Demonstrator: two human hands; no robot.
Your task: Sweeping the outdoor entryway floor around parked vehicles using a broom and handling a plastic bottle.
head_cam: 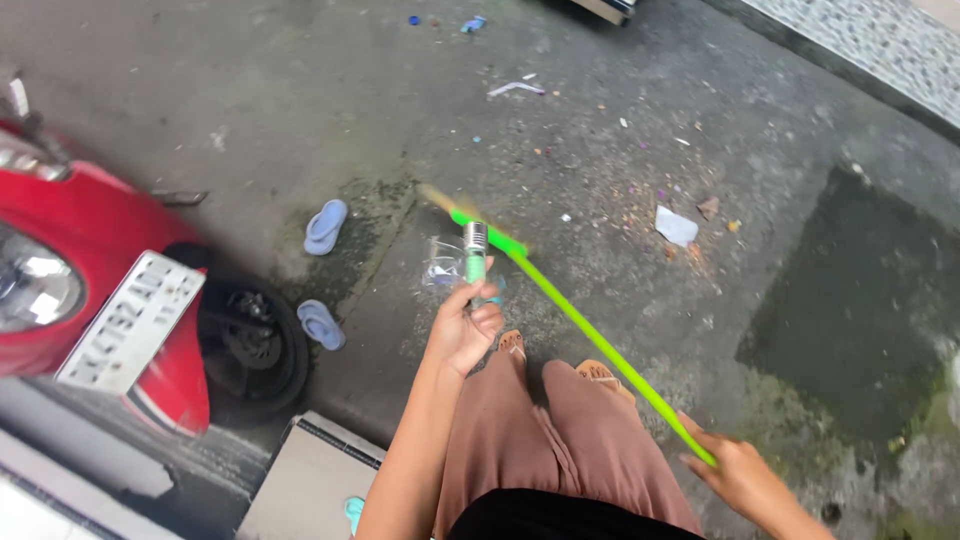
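My right hand (738, 470) grips the near end of a bright green broom handle (590, 335) that runs up and left to a blurred brush head (455, 210) over the concrete floor. In front of me my left hand (462, 325) is closed around a second green handle (475, 262) with a silver metal tip, held upright; a clear plastic piece (442, 265) shows just behind it. My sandalled feet (560, 360) and brown trousers are below the hands.
A red scooter (90, 300) with its front wheel (250, 345) and plate stands at the left. Two blue slippers (325, 227) lie beside it. Scattered litter and a white paper scrap (676, 226) dot the floor. A grey box (310, 480) sits bottom left; a tiled step (880, 50) rises top right.
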